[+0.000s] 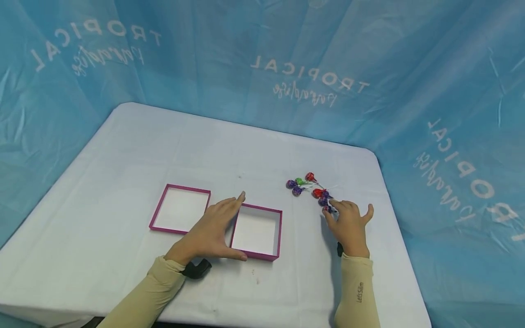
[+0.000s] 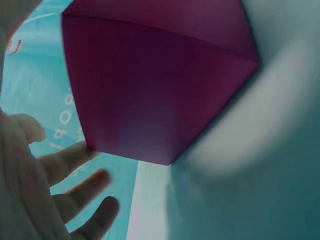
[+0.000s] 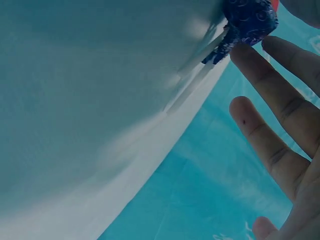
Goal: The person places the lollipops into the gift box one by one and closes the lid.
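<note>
A square magenta-edged box (image 1: 262,256) with a white inside lies on the table, its outer wall (image 2: 150,90) large in the left wrist view. My left hand (image 1: 211,232) is spread at its left side, thumb by the near corner and fingertips by the far one; whether they press on it I cannot tell. On the right, my right hand (image 1: 350,228) reaches over a purple-wrapped lollipop (image 3: 250,22), thumb and fingers around its head and the other fingers extended. Other lollipops, red (image 1: 317,193), purple (image 1: 296,191) and green (image 1: 301,181), lie just beyond it.
A second, shallower magenta-edged square tray (image 1: 188,187), perhaps a lid, lies left of the box, partly behind my left hand. White cloth (image 1: 135,150) covers the table. Blue printed curtains (image 1: 229,54) surround its far side and both ends.
</note>
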Demonstrator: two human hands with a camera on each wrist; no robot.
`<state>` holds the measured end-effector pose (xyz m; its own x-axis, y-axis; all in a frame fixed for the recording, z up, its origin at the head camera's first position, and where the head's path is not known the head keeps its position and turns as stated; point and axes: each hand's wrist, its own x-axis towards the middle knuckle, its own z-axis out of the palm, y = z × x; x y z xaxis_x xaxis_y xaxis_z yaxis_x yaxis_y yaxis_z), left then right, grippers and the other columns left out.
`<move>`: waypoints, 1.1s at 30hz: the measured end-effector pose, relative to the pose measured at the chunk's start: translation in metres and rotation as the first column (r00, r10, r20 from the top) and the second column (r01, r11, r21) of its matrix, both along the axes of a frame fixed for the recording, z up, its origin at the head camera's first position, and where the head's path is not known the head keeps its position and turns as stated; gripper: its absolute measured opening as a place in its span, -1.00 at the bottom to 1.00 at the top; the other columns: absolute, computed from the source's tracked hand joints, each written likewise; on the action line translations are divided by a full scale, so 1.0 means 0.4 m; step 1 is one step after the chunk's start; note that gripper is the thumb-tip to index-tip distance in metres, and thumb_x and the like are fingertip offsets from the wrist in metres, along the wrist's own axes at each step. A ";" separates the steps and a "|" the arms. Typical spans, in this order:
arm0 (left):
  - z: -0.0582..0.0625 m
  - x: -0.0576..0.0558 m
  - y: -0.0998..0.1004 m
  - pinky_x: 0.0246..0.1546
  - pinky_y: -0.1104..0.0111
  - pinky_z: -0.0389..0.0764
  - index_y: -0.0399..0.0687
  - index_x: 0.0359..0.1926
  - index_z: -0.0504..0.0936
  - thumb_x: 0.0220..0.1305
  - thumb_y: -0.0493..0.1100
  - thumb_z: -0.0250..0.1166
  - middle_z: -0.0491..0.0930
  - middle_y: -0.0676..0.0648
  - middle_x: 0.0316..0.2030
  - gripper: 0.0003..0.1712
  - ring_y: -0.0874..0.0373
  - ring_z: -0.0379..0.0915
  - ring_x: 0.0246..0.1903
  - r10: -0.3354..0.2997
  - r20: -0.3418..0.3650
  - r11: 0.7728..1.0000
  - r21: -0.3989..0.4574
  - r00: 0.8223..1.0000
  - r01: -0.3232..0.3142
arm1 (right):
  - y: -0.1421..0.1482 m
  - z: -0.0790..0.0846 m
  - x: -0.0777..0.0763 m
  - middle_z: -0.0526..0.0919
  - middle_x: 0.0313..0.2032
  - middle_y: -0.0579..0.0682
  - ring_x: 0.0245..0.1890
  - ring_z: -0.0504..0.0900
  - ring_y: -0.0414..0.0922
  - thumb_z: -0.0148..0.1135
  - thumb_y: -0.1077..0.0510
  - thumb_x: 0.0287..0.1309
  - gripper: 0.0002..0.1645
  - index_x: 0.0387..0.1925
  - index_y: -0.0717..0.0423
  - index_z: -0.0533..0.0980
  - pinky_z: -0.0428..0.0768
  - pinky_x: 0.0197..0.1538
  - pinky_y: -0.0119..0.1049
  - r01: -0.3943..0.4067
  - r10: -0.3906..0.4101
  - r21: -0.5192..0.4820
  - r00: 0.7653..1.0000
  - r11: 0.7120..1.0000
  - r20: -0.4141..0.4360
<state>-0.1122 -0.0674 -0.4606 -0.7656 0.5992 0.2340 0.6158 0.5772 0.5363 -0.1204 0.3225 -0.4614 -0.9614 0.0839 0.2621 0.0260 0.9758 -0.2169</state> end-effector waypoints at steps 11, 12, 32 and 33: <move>-0.011 0.001 0.000 0.32 -0.08 0.38 0.01 0.63 -0.23 -0.37 0.45 0.61 0.30 -0.15 0.44 0.70 -0.06 0.29 0.39 -0.007 0.035 1.000 0.008 0.999 0.007 | 0.001 -0.003 -0.005 0.73 -0.06 0.24 0.15 0.54 0.21 0.47 0.04 0.11 -0.54 0.02 0.17 0.69 -0.25 0.37 0.50 0.004 -0.004 -0.006 1.000 1.000 0.015; -0.011 0.002 0.000 0.31 -0.07 0.41 0.03 0.63 -0.24 -0.36 0.43 0.62 0.32 -0.14 0.43 0.70 -0.06 0.32 0.37 -0.006 0.047 1.000 0.015 0.999 0.005 | 0.001 -0.003 -0.005 0.72 -0.06 0.25 0.15 0.54 0.22 0.46 0.04 0.12 -0.54 0.02 0.18 0.69 -0.26 0.37 0.50 0.002 -0.002 -0.008 1.000 1.000 0.014; -0.018 -0.006 0.010 0.37 0.07 0.39 -0.21 0.56 0.08 -0.35 0.36 0.67 0.24 -0.09 0.44 0.55 0.00 0.28 0.39 -0.003 0.152 0.999 0.032 0.988 -0.002 | 0.009 -0.010 -0.007 0.74 -0.13 0.24 0.10 0.56 0.21 0.58 0.12 -0.02 -0.57 -0.08 0.21 0.72 -0.21 0.37 0.49 0.006 -0.006 -0.008 1.000 1.000 -0.009; -0.019 -0.007 0.010 0.37 0.07 0.39 -0.21 0.56 0.09 -0.35 0.36 0.67 0.25 -0.09 0.44 0.55 0.00 0.28 0.39 -0.002 0.146 1.000 0.031 0.989 -0.002 | 0.009 -0.009 -0.008 0.74 -0.14 0.24 0.10 0.56 0.21 0.57 0.11 -0.01 -0.57 -0.08 0.21 0.72 -0.21 0.37 0.49 0.006 -0.006 -0.011 1.000 1.000 -0.012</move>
<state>-0.1149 -0.0632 -0.4682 -0.7931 0.5934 0.1378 0.5292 0.5591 0.6382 -0.1235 0.3261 -0.4652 -0.9576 0.0926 0.2726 0.0293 0.9733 -0.2277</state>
